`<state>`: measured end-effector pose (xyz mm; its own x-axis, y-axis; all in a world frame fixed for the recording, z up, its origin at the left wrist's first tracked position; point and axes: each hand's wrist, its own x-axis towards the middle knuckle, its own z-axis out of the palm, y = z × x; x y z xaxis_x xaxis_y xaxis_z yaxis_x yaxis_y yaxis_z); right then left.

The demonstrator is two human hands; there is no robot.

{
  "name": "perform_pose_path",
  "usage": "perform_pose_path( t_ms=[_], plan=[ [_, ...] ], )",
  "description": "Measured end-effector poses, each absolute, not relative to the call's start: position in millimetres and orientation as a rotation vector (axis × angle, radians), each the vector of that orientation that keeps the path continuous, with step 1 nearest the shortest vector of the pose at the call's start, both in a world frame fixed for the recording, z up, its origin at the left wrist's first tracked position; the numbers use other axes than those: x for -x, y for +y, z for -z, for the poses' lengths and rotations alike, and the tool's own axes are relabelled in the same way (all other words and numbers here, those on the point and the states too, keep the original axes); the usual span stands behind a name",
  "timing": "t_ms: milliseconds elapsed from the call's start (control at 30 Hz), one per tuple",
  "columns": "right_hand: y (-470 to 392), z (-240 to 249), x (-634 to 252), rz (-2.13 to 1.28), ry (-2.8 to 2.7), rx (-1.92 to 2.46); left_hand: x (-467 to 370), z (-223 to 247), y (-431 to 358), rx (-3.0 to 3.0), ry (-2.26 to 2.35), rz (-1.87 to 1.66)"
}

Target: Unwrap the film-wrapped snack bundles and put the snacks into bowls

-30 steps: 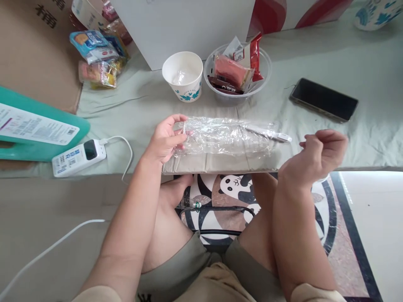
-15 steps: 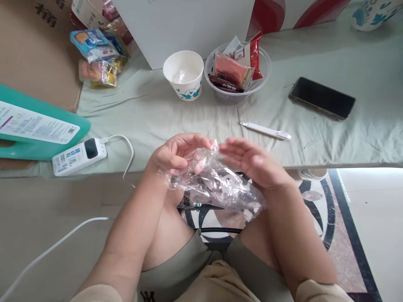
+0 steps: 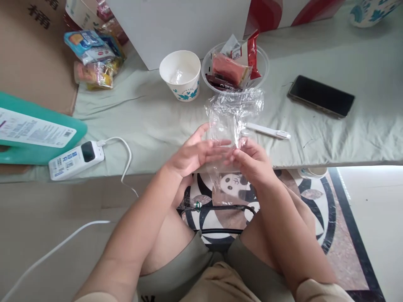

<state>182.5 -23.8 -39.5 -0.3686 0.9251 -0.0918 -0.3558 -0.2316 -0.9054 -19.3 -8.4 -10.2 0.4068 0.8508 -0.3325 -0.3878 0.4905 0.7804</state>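
A transparent plastic bag [image 3: 231,115] is spread out between my hands, its crinkled top reaching up in front of the bowl. My right hand [image 3: 253,161] is closed, pinching the bag between thumb and fingers near its middle. On the other side, my left hand [image 3: 195,155] has its fingers stretched out and apart, lying against or behind the film; it does not grip. Just beyond the right hand lies a slim white cutter [image 3: 267,131], partly seen through the bag. A white paper cup [image 3: 185,90] stands behind the left hand, with some crumpled clear film inside.
A transparent bowl [image 3: 266,69] holds several wrapped snacks. A phone [image 3: 321,96] lies at the right. At the left are snack packets [image 3: 91,50], a green jug [image 3: 40,130] and a white power bank [image 3: 77,159] with a cable. A white box [image 3: 182,25] stands behind.
The bag was bunched low over my lap and is now raised and spread upright. My right hand has gone from flat fingers to a pinch on it; my left fingers have straightened.
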Motion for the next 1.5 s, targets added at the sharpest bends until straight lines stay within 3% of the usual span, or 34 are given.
perform_pose_path(
  t_ms=[333,567,800,1000,1200,1500],
  plan=[
    [-20.1,46.4,-183.6,-1.227,-0.948,1.045,23.2,6.4,-13.2,-0.932,1.084,-1.254],
    [-23.2,43.2,-189.9,-1.204,-1.294,0.934,22.7,9.3,-19.9,-1.093,0.999,-0.902],
    [-22.0,48.0,-196.0,-0.939,-1.716,1.014,15.6,13.4,-24.5,-1.375,1.203,-1.163],
    [-25.3,48.9,-195.0,-1.176,-1.594,0.977,17.8,12.3,-27.6,-1.368,1.196,-1.106],
    [-23.8,44.5,-198.0,-1.098,-1.374,0.987,17.9,22.3,-17.4,-1.404,1.163,-0.990],
    [-17.5,41.2,-194.0,-0.330,-1.508,1.258,17.4,16.7,-13.4,-1.866,1.410,-1.265]
  ],
)
